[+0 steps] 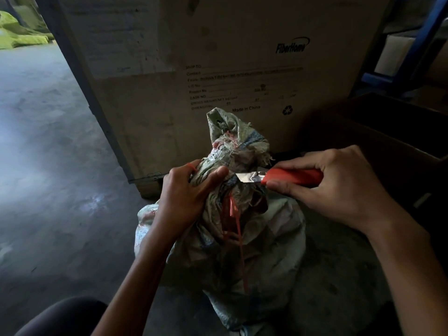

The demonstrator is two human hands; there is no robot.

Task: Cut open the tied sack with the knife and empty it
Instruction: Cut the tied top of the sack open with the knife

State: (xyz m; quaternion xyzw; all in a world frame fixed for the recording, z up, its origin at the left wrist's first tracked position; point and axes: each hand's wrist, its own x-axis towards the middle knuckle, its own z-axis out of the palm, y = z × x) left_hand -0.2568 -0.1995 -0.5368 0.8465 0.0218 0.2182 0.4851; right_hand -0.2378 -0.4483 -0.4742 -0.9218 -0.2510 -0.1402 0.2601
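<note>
A worn, pale green woven sack [269, 236] stands on the concrete floor in front of me. Its neck is bunched and bound with red plastic string [234, 214], whose loose ends hang down the front. My left hand [191, 197] grips the gathered neck from the left. My right hand [339, 185] holds a knife [283, 177] with a red handle. Its short steel blade points left and touches the sack's neck right beside my left fingers. The frayed top of the sack sticks up above both hands.
A large cardboard shipping box [218, 69] stands directly behind the sack. An open dark carton [400, 132] sits at the right. Bare concrete floor [48, 154] spreads to the left, with yellow-green sacks [19, 30] far off at the top left. My knee [65, 316] shows bottom left.
</note>
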